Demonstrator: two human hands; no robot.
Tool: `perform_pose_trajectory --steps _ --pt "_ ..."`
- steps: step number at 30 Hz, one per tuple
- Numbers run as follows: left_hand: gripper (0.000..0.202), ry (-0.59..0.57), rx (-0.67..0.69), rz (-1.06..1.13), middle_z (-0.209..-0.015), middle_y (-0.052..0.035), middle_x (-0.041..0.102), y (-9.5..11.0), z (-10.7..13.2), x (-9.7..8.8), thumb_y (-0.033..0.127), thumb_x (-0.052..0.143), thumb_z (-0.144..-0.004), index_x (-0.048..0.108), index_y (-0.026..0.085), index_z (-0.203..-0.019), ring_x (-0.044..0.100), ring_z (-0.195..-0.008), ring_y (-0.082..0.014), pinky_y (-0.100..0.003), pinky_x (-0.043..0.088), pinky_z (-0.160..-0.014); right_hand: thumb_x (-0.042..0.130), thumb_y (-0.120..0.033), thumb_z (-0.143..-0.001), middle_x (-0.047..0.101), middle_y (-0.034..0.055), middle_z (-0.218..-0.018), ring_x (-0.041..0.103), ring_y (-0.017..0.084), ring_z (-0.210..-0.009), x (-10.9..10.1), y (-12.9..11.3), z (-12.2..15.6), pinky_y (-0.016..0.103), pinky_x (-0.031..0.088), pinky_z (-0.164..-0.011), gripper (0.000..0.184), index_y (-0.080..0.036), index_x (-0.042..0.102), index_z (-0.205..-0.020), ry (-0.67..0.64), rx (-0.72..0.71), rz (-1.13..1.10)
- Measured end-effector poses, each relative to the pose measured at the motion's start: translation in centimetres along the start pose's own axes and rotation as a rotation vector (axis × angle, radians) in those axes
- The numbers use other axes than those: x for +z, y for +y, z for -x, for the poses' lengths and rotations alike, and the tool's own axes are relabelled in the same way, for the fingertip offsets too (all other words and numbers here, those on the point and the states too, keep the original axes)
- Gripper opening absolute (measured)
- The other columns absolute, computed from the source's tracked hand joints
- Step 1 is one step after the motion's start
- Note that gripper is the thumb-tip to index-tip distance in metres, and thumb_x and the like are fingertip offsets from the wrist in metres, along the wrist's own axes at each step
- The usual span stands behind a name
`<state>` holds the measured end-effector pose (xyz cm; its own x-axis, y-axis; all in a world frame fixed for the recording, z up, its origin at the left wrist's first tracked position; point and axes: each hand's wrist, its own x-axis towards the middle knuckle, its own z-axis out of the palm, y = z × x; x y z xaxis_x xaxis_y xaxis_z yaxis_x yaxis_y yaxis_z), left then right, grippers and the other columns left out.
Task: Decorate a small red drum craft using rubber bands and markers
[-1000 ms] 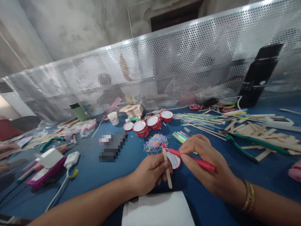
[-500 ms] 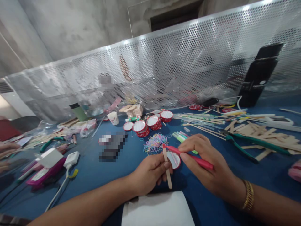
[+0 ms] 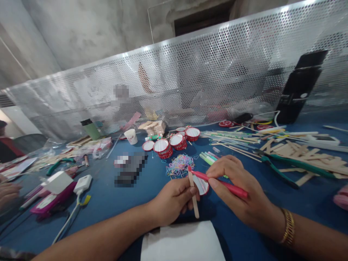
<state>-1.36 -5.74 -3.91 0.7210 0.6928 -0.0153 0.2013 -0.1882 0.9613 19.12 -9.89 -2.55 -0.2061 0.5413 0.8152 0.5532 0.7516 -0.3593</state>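
Observation:
My left hand (image 3: pixel 176 199) pinches a wooden craft stick (image 3: pixel 195 204), which stands nearly upright with a red patch at its top end. In my right hand (image 3: pixel 236 185) is a red marker pen (image 3: pixel 231 188), held like a pencil, its tip at the stick's upper part. Behind the stick lies a white disc with a red rim (image 3: pixel 203 187), partly covered by my fingers. Just beyond are a heap of colourful small rubber bands (image 3: pixel 179 165) and several pastel markers (image 3: pixel 208 158). A white sheet or pad (image 3: pixel 185 243) is at the near edge below my hands.
Red-and-white lids or tins (image 3: pixel 162 148) and a paper cup (image 3: pixel 131 136) stand farther back. Green-handled pliers (image 3: pixel 288 165) lie by loose craft sticks (image 3: pixel 307 152) at right. At left are a phone (image 3: pixel 133 168), a white adapter (image 3: pixel 82 184) and another person's hand (image 3: pixel 8 194).
The marker's tip has shifted slightly down along the stick's top. My left hand keeps the stick in place. At far left, the other person's hand has moved nearer.

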Motion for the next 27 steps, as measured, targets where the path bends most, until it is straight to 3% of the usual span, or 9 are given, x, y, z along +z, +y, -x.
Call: perform_pose_trajectory --steps 27 --pt "0.037 -0.010 -0.021 -0.017 -0.064 0.0035 0.048 0.48 0.05 0.04 0.050 0.043 -0.096 0.054 0.015 -0.086 0.040 -0.048 -0.0053 -0.016 0.032 -0.044 0.053 -0.015 -0.090 0.065 0.0008 -0.087 0.060 0.018 -0.084 0.01 -0.06 0.01 0.040 0.042 -0.081 0.010 -0.025 0.054 -0.092 -0.002 0.012 0.026"
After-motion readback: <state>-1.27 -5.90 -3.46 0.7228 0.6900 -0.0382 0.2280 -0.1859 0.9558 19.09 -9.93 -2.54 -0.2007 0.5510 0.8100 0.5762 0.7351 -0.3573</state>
